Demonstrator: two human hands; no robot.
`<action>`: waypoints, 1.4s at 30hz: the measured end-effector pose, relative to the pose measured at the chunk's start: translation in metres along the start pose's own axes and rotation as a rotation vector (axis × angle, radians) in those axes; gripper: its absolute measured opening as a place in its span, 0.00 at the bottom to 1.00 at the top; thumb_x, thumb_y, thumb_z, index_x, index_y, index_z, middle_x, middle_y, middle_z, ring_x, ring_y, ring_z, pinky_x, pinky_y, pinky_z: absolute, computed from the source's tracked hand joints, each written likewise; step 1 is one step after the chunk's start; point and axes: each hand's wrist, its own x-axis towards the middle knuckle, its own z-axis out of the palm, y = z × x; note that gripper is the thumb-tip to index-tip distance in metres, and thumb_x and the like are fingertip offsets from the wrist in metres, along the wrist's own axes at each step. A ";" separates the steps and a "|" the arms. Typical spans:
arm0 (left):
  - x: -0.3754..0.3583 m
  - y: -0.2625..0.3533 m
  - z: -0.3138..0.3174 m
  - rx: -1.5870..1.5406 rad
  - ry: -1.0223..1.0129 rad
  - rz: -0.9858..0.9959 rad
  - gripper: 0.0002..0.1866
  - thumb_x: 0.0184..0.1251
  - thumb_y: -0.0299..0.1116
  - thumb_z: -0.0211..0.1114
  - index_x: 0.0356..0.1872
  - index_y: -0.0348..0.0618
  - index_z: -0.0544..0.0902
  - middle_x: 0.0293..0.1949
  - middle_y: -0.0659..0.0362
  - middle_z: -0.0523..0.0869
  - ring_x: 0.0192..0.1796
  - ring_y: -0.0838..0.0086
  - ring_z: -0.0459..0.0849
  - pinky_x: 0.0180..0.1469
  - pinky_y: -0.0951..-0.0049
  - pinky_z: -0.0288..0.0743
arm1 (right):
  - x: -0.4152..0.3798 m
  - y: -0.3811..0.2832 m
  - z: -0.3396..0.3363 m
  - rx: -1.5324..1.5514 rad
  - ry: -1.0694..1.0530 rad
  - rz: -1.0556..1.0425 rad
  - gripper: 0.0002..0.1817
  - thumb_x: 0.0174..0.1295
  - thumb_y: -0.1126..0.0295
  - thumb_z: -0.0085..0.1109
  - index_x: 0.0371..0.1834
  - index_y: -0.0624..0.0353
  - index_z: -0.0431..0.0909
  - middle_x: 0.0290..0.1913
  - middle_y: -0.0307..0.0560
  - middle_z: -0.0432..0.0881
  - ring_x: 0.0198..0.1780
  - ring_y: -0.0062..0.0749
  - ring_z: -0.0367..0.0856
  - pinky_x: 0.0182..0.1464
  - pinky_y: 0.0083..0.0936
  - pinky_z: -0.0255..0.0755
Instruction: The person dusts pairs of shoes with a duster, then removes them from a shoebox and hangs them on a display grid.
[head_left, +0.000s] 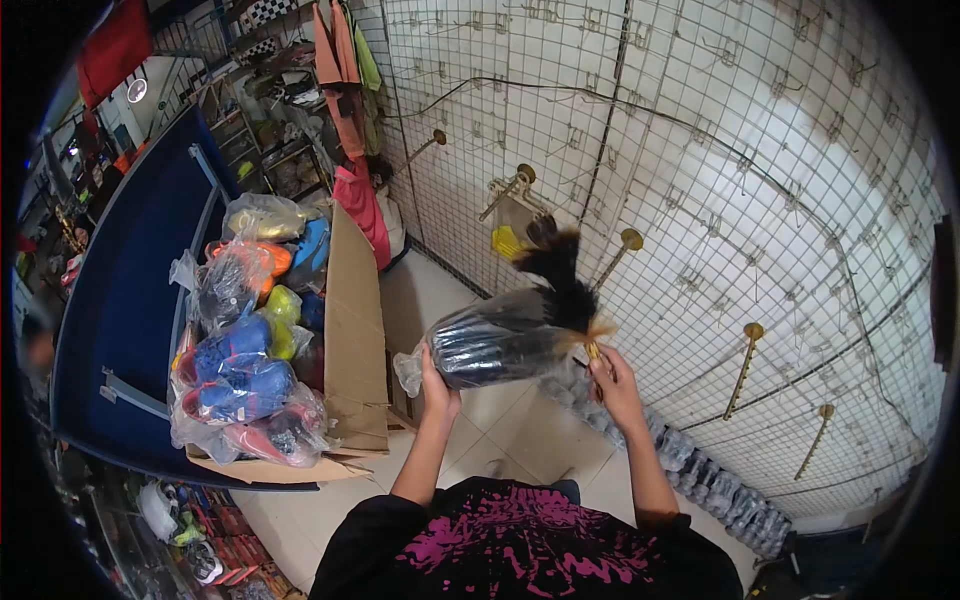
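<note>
My left hand (pixel 438 392) grips the near left end of a clear plastic bag (pixel 485 345) with something dark inside, which looks like a pair of shoes. In my right hand (pixel 616 388) is the handle end of a feather duster (pixel 562 285). Its black and brown feathers spread over the far right part of the bag and appear to touch it. Left of my hands stands an open cardboard box (pixel 358 330) piled with shoes in clear bags, among them a blue pair (pixel 240 390).
A wire grid wall (pixel 680 220) with hooks and several protruding display rods (pixel 742 385) rises ahead and to the right. Bagged items (pixel 690 465) line its foot. A dark blue panel (pixel 130 310) stands beyond the box, and clothes (pixel 345 90) hang at the back.
</note>
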 end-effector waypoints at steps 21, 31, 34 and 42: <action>0.042 -0.044 -0.004 -0.545 -0.192 -0.476 0.32 0.77 0.54 0.40 0.68 0.42 0.74 0.67 0.44 0.78 0.68 0.48 0.75 0.72 0.42 0.67 | -0.059 0.088 0.026 -0.640 0.091 -0.191 0.20 0.70 0.68 0.61 0.62 0.63 0.78 0.37 0.54 0.84 0.32 0.42 0.83 0.36 0.30 0.74; 0.051 -0.055 -0.018 -0.593 -0.177 -0.496 0.32 0.78 0.58 0.37 0.70 0.51 0.73 0.70 0.49 0.76 0.70 0.47 0.73 0.73 0.36 0.60 | -0.065 0.083 0.029 -0.649 0.058 -0.271 0.18 0.70 0.70 0.62 0.60 0.65 0.79 0.32 0.52 0.82 0.29 0.38 0.79 0.32 0.30 0.70; 0.035 -0.042 0.001 -0.425 -0.114 -0.489 0.31 0.78 0.56 0.37 0.71 0.51 0.73 0.70 0.49 0.75 0.72 0.47 0.72 0.73 0.35 0.60 | -0.058 0.091 0.024 -0.692 0.202 -0.344 0.18 0.69 0.71 0.63 0.60 0.65 0.80 0.32 0.53 0.81 0.29 0.39 0.79 0.33 0.31 0.71; 0.019 -0.034 0.024 -0.249 -0.114 -0.459 0.33 0.77 0.61 0.38 0.70 0.53 0.74 0.69 0.52 0.77 0.71 0.50 0.73 0.72 0.36 0.62 | -0.052 0.088 0.021 -0.651 0.276 -0.304 0.20 0.67 0.68 0.65 0.61 0.59 0.80 0.37 0.57 0.84 0.32 0.48 0.83 0.34 0.36 0.75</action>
